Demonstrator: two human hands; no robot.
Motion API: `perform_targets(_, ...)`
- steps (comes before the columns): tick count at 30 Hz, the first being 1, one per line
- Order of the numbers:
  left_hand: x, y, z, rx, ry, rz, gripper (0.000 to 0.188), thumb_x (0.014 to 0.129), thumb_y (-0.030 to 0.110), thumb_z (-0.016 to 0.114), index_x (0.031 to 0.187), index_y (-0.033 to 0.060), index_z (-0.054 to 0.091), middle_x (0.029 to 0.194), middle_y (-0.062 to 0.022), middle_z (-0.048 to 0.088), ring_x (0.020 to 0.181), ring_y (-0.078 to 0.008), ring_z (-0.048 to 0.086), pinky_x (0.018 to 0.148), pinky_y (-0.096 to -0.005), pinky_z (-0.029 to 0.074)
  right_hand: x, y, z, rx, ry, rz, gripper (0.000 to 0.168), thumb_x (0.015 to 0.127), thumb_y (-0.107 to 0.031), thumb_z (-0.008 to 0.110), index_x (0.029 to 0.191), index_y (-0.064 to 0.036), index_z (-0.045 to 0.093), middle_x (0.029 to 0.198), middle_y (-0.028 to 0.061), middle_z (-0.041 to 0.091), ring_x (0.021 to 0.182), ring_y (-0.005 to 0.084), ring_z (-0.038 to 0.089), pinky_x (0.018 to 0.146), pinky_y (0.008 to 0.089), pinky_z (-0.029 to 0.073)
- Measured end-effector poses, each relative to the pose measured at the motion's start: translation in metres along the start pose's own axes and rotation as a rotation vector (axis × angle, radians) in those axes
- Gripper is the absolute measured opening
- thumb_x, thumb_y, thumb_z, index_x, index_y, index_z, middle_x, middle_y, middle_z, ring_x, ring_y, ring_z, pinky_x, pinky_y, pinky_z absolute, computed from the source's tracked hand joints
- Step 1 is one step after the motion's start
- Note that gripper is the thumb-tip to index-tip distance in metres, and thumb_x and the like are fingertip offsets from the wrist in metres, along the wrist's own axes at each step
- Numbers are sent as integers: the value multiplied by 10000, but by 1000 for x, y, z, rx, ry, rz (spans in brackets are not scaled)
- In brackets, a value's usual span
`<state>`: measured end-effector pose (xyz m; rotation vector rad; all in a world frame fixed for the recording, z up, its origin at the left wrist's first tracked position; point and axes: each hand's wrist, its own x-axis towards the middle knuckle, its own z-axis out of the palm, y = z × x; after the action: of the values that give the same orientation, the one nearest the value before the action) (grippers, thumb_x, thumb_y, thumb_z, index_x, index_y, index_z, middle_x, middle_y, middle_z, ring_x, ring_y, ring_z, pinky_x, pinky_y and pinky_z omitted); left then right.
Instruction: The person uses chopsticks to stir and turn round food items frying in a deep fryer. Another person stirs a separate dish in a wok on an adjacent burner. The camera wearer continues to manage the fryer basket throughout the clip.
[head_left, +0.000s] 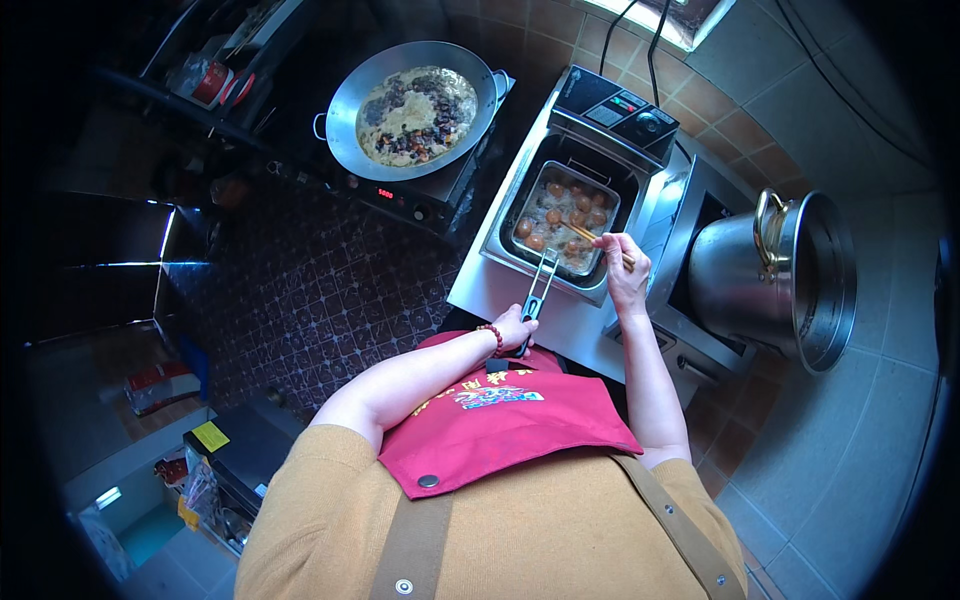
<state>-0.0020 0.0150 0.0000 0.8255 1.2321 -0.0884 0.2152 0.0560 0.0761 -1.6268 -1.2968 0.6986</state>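
Observation:
My left hand (516, 330) grips the dark handle (531, 309) of a wire fryer basket (616, 214). The basket sits in the oil well of an electric deep fryer (487, 238). Several round orange-brown fried pieces (525, 227) float in bubbling oil inside it. With my right hand (626, 274) I hold a pair of wooden chopsticks (581, 231). Their tips reach into the basket and are at or near one of the pieces; whether they pinch it I cannot tell.
Left of the fryer, a large two-handled wok (341, 142) of dark chunks in foamy liquid stands on an induction cooker (420, 208) with a lit display. A tall steel stockpot (739, 277) stands at the right by the tiled wall. Black cables (654, 56) run behind the fryer.

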Motion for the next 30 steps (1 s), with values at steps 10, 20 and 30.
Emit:
perform_targets(10, -1, 2, 0, 0, 2, -9, 325, 938, 199, 542, 1122, -12, 377, 777, -123, 619, 511, -193, 619, 430, -313, 524, -2, 3, -2, -35, -28, 16, 296, 965, -286, 543, 896, -25, 665, 788, 26, 695, 597, 60, 532, 555, 212, 440)
perform_targets(20, 5, -7, 3, -24, 14, 8, 286, 942, 196, 536, 1101, 10, 388, 748, -108, 606, 494, -192, 611, 410, -324, 512, 2, -3, 1, 57, 43, 2, 256, 959, -228, 547, 876, -16, 664, 756, 36, 675, 599, 78, 542, 564, 231, 439)
perform_targets(30, -6, 3, -1, -114, -32, -41, 278, 938, 205, 553, 1091, 47, 381, 766, -94, 583, 557, -191, 631, 453, -315, 537, 48, 27, 23, 159, 85, 14, 312, 974, -311, 521, 943, -32, 659, 833, 27, 690, 668, 66, 587, 615, 221, 479)
